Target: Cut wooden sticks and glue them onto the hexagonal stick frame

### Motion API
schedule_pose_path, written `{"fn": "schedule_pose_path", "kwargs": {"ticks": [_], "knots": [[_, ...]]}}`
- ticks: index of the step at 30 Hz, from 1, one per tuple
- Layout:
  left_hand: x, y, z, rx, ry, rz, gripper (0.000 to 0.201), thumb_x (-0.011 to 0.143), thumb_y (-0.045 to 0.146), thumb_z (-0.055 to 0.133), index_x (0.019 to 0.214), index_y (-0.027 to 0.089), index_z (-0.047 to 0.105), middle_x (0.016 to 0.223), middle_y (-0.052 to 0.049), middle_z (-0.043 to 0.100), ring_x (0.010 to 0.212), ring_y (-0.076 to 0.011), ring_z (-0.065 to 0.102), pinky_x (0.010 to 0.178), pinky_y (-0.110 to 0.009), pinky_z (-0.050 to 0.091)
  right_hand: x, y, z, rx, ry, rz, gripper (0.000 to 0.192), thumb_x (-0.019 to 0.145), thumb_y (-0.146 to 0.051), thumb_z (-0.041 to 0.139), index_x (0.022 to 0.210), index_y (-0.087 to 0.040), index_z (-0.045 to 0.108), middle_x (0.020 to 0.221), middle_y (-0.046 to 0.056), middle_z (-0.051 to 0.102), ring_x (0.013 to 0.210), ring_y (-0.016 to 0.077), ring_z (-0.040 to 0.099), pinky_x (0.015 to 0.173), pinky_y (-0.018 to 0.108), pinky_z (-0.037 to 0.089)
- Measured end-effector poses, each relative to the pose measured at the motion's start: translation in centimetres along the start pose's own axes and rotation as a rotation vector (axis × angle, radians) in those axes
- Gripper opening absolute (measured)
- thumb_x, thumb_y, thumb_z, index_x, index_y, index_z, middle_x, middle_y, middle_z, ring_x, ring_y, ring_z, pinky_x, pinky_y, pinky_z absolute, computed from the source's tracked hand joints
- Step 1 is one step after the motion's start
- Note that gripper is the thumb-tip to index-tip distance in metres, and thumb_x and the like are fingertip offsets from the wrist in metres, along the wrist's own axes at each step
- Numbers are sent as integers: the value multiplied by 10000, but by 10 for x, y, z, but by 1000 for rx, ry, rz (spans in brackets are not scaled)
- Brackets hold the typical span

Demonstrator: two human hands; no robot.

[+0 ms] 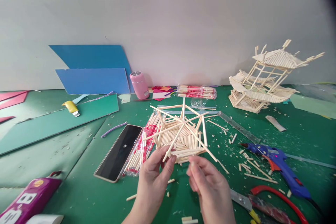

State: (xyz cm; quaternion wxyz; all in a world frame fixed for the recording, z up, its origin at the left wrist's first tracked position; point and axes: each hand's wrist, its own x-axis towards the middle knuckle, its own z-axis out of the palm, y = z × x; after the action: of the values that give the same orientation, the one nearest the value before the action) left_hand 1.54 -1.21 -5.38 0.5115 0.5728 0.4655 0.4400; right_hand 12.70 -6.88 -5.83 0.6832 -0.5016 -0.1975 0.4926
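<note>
Bare hands (181,182), no sleeves.

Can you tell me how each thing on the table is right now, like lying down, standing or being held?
stick frame: held up by both hands
left hand: pinching a frame stick
right hand: touching the frame's near edge
phone: flat, screen dark
pink bottle: upright
glue gun: lying on its side
stick pagoda: standing, tilted

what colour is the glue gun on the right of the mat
The glue gun is blue with an orange-red trigger, lying on the green mat; the head view shows it.

green table (78,189), phone (119,152), glue gun (280,168)
</note>
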Motion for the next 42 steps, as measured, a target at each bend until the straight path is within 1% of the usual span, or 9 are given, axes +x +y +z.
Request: {"fn": "schedule_pose_path", "kwargs": {"ticks": [2,4,7,9,13,22,31,36,42], "knots": [[-2,-3,1,20,33,38,281,754,269,641,1010,154,655,886,-84,662,784,-225,618,673,-317,504,-4,0,-14,-100,142,-92,218,749,-395,646,860,-211,608,647,-30,571,507,63,460,454,156,376],[-5,-5,3,41,56,99,257,765,249,632,1010,176,657,931,-85,666,788,-214,622,682,-308,511,-4,0,-27,-245,198,-197,248,772,-362,626,979,-232,588,743,-11,598,603,90,545,520,162,455],[-7,-4,5,110,78,184,222,791,218,604,1005,211,664,972,-67,670,794,-192,621,688,-275,514,1,1,-39,-509,52,-390,378,804,-282,593,1176,-250,534,848,19,625,730,123,618,624,185,524],[-8,-3,5,184,99,226,209,803,207,591,998,223,666,921,-46,674,729,-164,615,655,-244,509,5,1,-42,-637,-29,-514,393,825,-229,561,1213,-271,514,868,19,626,739,118,624,647,181,533],[-7,0,3,298,139,290,183,813,197,578,973,210,666,790,-17,663,586,-123,572,589,-212,492,7,1,-39,-738,-48,-656,405,850,-180,511,1239,-286,482,868,16,598,709,103,604,591,153,521],[-6,3,2,392,136,354,185,824,188,553,974,173,660,721,-21,663,566,-136,596,561,-221,489,11,-5,-41,-878,-65,-840,380,840,-116,512,1215,-181,507,896,52,587,747,108,599,620,147,509],[-5,3,2,421,119,308,224,838,198,538,1032,197,651,802,-37,685,607,-152,616,605,-243,499,12,-6,-41,-934,-71,-837,404,833,-108,520,1232,-170,492,884,62,605,732,132,614,594,187,514],[-6,4,1,428,118,324,207,835,195,538,1005,180,655,695,-20,652,579,-151,607,578,-235,490,12,-5,-41,-920,-66,-843,399,827,-109,530,1220,-177,504,879,64,608,728,137,615,587,192,514],[-6,5,2,432,111,302,177,831,201,542,962,172,657,712,-26,665,569,-149,610,567,-229,486,11,-6,-40,-903,-71,-825,420,825,-114,529,1241,-165,500,784,44,600,647,134,606,554,207,510]]}}
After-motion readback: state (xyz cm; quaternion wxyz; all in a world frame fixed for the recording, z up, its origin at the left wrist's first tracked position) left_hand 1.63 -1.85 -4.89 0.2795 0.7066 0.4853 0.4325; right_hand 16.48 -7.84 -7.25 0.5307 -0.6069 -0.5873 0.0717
